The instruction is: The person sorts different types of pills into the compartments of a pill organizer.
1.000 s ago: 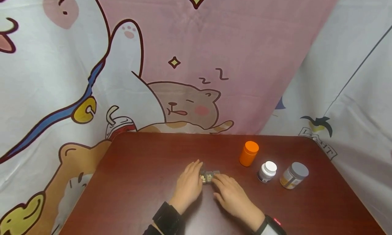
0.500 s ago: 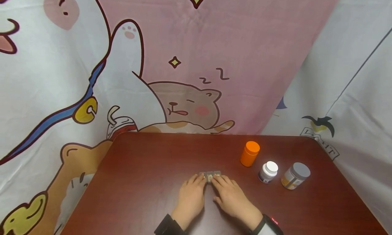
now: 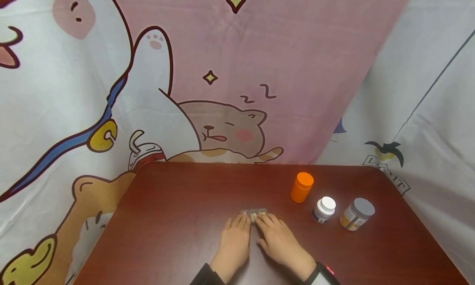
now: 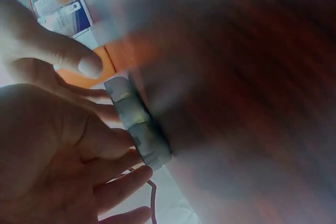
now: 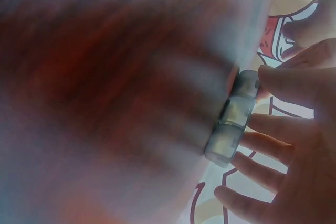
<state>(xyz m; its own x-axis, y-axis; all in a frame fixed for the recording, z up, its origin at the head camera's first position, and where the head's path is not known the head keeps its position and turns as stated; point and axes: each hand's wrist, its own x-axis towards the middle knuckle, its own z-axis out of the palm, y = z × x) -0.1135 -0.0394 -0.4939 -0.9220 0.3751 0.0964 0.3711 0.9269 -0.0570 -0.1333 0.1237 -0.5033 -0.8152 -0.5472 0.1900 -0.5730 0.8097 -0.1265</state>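
A small translucent grey pill organizer with a row of compartments and pale contents lies at the middle of the table. My left hand rests its fingertips on the left part, and my right hand touches the right part. Both hands have mostly straight fingers and partly cover the organizer. Its compartments show as a row in the left wrist view, where the pill organizer meets the fingertips of my left hand. From the right wrist, the organizer appears beside the spread fingers of my right hand.
To the right stand an orange bottle, a small white-capped bottle and a grey-lidded jar. The reddish-brown table ends at a cartoon-print cloth behind it.
My left hand has come down from beside the organizer's left end and moved closer to me, its fingertips now on the left part. The right hand has stayed nearly in place.
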